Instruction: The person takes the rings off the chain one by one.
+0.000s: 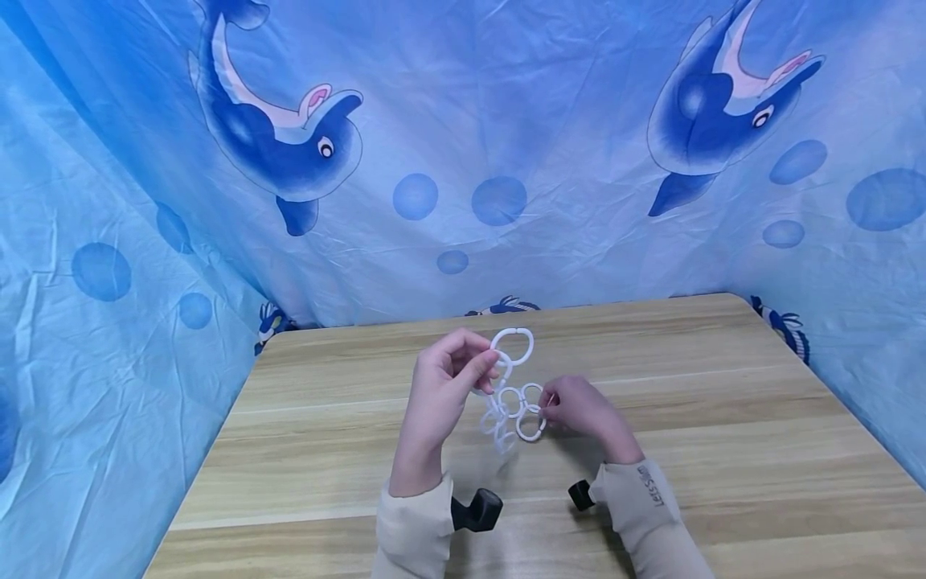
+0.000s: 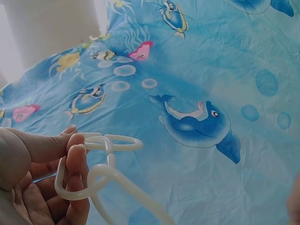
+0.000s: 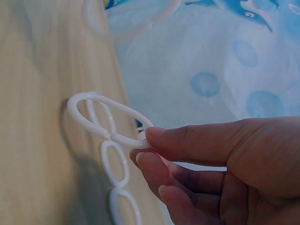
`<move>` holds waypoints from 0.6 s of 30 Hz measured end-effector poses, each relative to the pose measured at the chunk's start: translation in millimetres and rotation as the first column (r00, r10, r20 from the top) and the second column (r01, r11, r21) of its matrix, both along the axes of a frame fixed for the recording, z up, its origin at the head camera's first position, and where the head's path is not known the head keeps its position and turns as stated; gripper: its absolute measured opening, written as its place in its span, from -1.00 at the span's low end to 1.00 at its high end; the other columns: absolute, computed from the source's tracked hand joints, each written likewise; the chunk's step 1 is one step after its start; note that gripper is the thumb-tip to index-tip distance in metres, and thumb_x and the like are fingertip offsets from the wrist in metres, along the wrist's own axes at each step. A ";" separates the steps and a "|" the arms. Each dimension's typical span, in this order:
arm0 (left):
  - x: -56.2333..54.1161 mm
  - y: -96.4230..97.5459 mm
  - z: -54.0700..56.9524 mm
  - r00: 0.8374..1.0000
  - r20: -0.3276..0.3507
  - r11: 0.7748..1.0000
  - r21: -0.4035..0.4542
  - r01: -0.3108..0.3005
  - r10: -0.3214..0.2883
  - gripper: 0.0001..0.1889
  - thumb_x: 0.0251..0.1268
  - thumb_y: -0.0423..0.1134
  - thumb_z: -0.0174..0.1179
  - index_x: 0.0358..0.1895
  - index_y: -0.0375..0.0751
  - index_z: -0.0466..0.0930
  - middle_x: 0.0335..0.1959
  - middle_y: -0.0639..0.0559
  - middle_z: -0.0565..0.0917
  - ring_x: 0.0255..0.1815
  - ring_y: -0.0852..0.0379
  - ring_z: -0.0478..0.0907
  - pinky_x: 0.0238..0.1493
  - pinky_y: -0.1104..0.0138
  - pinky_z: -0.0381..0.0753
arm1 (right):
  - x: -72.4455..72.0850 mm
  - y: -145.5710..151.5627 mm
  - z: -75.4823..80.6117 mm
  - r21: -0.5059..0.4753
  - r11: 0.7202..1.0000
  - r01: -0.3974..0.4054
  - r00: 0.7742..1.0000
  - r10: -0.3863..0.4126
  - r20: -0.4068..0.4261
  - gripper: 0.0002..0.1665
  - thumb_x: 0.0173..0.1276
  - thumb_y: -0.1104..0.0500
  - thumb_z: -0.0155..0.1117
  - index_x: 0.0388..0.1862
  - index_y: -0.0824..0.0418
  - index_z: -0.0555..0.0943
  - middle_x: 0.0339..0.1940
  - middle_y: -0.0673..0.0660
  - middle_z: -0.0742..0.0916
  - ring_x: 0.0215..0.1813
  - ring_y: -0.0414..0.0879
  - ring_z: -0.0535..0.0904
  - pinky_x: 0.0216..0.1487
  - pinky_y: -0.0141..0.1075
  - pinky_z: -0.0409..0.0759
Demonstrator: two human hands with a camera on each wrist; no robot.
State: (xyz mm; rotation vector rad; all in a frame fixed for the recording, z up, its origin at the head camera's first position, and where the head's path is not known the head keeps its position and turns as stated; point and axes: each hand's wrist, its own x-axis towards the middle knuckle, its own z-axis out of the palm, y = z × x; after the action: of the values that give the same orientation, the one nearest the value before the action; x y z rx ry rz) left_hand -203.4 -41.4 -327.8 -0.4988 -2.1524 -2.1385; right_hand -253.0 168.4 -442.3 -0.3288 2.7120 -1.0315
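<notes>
The desk's [image 1: 304, 482] far edge is backed by cloth [image 1: 448, 96]; part-blurred white rings [image 1: 522, 408] are pinched by left hand [image 1: 444, 382] and right hand [image 1: 582, 406].

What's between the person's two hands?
In the head view, linked white rings are between the left hand and the right hand, each pinching one.

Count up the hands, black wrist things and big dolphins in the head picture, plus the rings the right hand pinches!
Hands: 2 (left hand, right hand)
Black wrist things: 2 (left one, right one)
Big dolphins: 2 (left dolphin, right dolphin)
Pinched white ring: 1
Total: 7
</notes>
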 end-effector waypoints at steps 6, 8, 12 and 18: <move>-0.4 -1.1 -0.8 1.000 -0.016 1.000 0.010 -0.002 0.003 -0.91 0.29 -0.45 0.20 -0.24 -0.47 0.56 -0.51 -0.09 0.61 -0.56 0.28 0.54 -0.46 0.46 0.67 | 0.5 0.0 -11.1 -0.021 0.999 0.034 0.998 -0.033 0.053 -0.90 0.22 0.32 0.30 -0.50 0.25 0.62 -0.65 0.06 0.64 -0.63 -0.18 0.47 -0.57 -0.41 0.51; -1.1 -0.7 -1.2 1.000 -0.022 1.000 0.010 0.005 -0.005 -0.90 0.29 -0.45 0.20 -0.23 -0.48 0.56 -0.51 -0.11 0.61 -0.56 0.28 0.54 -0.46 0.47 0.67 | 1.0 -0.7 -14.5 -0.022 0.999 0.048 0.998 -0.047 0.052 -0.90 0.21 0.32 0.31 -0.50 0.24 0.62 -0.66 0.06 0.65 -0.63 -0.18 0.48 -0.57 -0.41 0.51; -2.2 -0.6 -1.9 1.000 -0.017 1.000 0.010 0.017 -0.016 -0.90 0.29 -0.44 0.20 -0.23 -0.46 0.56 -0.50 -0.09 0.61 -0.55 0.28 0.55 -0.46 0.46 0.68 | 2.5 -4.6 -23.7 -0.013 0.997 0.080 0.996 -0.079 0.035 -0.88 0.20 0.29 0.34 -0.52 0.21 0.62 -0.67 0.03 0.64 -0.62 -0.18 0.50 -0.57 -0.40 0.53; -1.5 -3.7 -1.8 1.000 -0.009 1.000 0.008 0.001 -0.001 -0.91 0.30 -0.43 0.20 -0.23 -0.44 0.57 -0.50 -0.07 0.61 -0.54 0.27 0.55 -0.44 0.45 0.69 | 6.6 -14.9 -38.2 -0.066 0.983 0.173 0.983 -0.167 0.076 -0.86 0.17 0.30 0.34 -0.56 0.20 0.61 -0.69 0.03 0.64 -0.64 -0.21 0.51 -0.62 -0.41 0.57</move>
State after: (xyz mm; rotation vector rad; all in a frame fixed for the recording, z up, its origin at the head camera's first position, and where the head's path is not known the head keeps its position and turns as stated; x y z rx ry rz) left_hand -204.9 -45.2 -329.6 -0.5085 -2.1381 -2.1409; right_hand -246.4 153.5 -480.5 -0.0713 2.6816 -1.1654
